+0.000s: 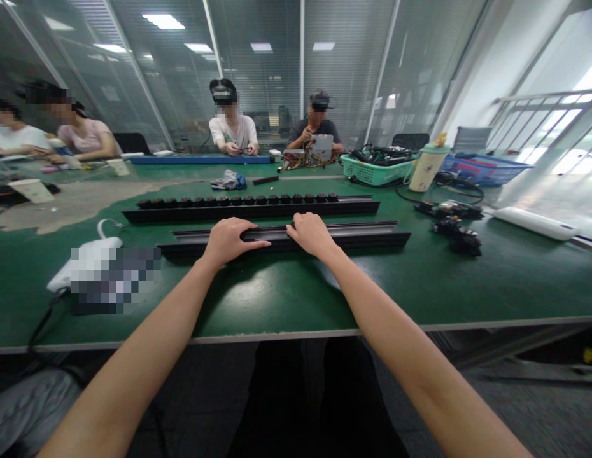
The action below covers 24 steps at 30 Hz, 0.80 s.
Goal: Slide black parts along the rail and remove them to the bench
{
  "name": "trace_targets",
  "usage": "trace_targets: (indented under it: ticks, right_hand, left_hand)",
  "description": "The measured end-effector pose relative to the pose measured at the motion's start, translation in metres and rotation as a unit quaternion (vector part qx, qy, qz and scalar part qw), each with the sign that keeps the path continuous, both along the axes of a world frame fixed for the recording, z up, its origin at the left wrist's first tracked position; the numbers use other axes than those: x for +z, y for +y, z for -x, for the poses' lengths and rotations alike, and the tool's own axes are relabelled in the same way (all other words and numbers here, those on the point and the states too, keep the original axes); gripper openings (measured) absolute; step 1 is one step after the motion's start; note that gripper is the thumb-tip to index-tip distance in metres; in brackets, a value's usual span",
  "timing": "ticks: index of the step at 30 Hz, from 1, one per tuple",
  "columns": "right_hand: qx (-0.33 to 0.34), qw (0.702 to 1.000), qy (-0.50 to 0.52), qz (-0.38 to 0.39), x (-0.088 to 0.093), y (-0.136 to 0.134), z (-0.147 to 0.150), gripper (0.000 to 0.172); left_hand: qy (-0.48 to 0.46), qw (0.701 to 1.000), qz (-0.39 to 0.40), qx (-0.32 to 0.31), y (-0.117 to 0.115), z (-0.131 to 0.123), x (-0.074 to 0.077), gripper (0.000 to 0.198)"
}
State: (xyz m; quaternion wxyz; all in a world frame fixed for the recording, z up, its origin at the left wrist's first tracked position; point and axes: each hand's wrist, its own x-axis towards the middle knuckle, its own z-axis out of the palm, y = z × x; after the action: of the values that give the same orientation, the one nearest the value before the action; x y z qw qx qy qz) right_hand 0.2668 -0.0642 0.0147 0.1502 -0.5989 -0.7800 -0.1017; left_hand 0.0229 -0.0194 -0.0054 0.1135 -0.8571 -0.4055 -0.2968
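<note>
A long black rail (367, 234) lies across the green table in front of me. My left hand (229, 240) rests on its middle with the fingers curled over its top and the index finger stretched along it. My right hand (311, 233) is right beside it, fingers bent over the rail's far edge. Both hands grip the rail. Behind it lies a second black rail (133, 216) carrying a row of several small black round parts (239, 200).
A green table edge (468, 324) runs near me. White device with cable (98, 248) at left. Black small parts (456, 232), a green basket (372, 170), a pale bottle (427, 166) and a white bar (535, 224) at right. Other people sit at the far side.
</note>
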Motion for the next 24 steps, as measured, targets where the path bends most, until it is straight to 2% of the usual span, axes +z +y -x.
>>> trace_targets:
  ticks: [24]
  right_hand:
    - [-0.006, 1.000, 0.003, 0.008, 0.0024, -0.0003, -0.0028, 0.034]
  left_hand:
    - [-0.002, 1.000, 0.005, 0.003, -0.0013, -0.0005, 0.0006, 0.066]
